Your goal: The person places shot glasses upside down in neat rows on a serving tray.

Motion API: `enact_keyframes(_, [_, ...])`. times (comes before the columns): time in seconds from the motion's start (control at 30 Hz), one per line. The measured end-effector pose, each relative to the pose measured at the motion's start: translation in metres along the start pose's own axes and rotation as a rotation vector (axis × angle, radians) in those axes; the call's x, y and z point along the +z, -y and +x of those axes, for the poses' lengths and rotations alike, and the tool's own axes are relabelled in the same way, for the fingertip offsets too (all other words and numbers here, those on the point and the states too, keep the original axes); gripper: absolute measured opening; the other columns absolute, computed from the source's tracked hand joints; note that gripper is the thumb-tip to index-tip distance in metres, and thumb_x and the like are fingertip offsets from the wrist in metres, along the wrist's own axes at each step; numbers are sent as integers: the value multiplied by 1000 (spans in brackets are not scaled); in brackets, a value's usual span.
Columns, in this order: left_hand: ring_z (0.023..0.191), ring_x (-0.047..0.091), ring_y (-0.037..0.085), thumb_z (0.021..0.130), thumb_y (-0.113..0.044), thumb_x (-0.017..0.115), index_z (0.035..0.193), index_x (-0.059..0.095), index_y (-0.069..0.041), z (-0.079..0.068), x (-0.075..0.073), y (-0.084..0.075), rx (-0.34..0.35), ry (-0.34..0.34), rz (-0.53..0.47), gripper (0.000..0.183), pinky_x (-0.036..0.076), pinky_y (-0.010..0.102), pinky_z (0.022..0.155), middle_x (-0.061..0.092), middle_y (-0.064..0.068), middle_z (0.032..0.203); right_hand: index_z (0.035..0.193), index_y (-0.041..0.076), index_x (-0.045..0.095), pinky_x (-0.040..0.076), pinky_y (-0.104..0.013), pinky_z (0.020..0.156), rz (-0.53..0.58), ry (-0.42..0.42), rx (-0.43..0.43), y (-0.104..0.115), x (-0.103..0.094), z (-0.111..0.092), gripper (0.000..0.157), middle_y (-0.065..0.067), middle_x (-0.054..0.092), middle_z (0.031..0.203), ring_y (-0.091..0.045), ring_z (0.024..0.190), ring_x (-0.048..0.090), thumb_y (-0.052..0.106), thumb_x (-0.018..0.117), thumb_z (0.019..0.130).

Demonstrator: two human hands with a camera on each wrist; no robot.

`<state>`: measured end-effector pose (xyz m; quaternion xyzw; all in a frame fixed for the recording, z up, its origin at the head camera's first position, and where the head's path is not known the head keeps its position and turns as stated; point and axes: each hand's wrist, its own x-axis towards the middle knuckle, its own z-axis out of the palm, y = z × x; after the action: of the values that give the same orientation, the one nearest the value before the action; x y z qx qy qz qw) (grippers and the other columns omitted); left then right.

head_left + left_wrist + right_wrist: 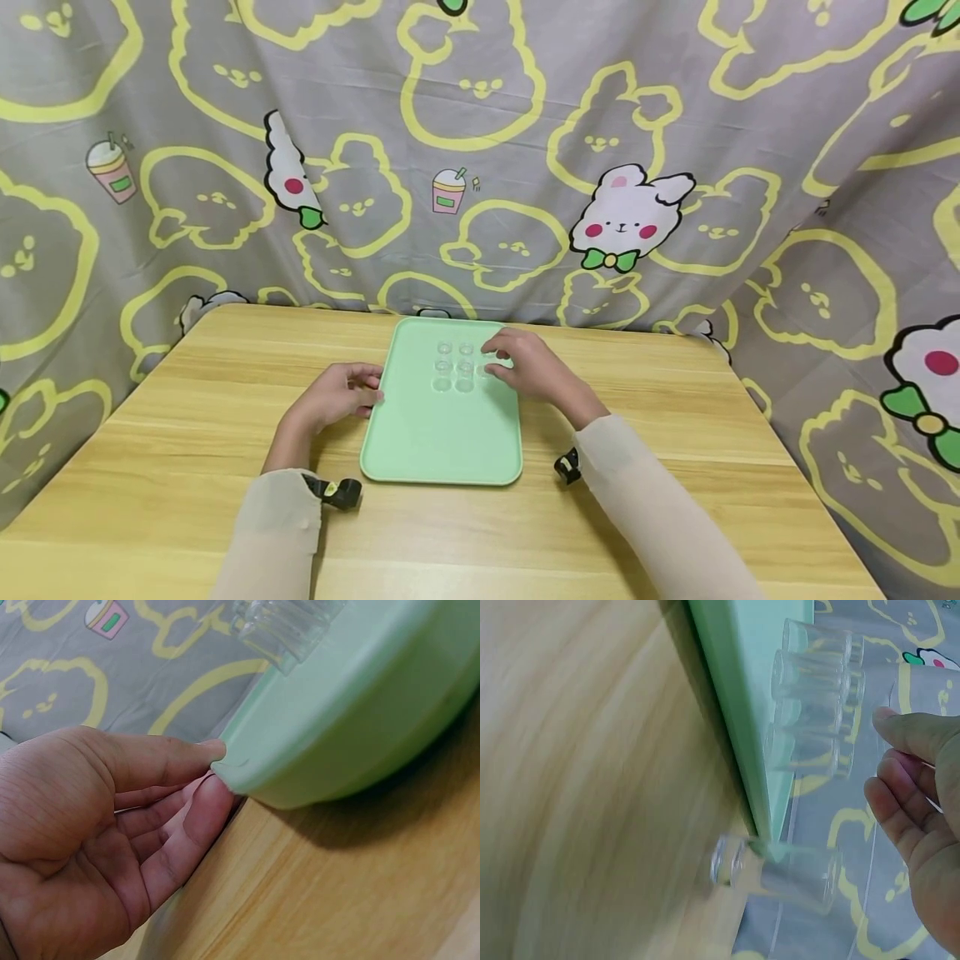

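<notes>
My left hand (335, 400) grips the left rim of a pale green tray (442, 446), thumb on top and fingers below. Several small clear cups (465, 367) stand in rows toward the tray's far end. Over the right side of this group is my right hand (528, 365), thumb and fingers apart. In the right wrist view its fingertips lie close to the upper ends of the cups (806, 712), with nothing visible between them. One more clear cup (799, 877) stands apart near the tray's corner; my right hand or arm hides it from the head view.
The tray lies on a wood-grain table (645, 500), its far end near the table's back edge. A grey patterned curtain (517, 92) hangs behind and at the sides. Each sleeve carries a black wrist device (341, 493) at the cuff.
</notes>
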<state>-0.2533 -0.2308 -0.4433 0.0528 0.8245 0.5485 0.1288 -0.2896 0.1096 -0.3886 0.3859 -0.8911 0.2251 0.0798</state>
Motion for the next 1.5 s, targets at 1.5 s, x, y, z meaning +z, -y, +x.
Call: enact_keyframes(1.5, [95,64,22,98,-5,66,143,52,7,0,-1,1,1,-4,2,49,62,34,80,57,19,120,137,-2,58,54,-49,96,122,142,275,-62,-24,-54,68,-17,66,120,-32,107,63,28,87,84])
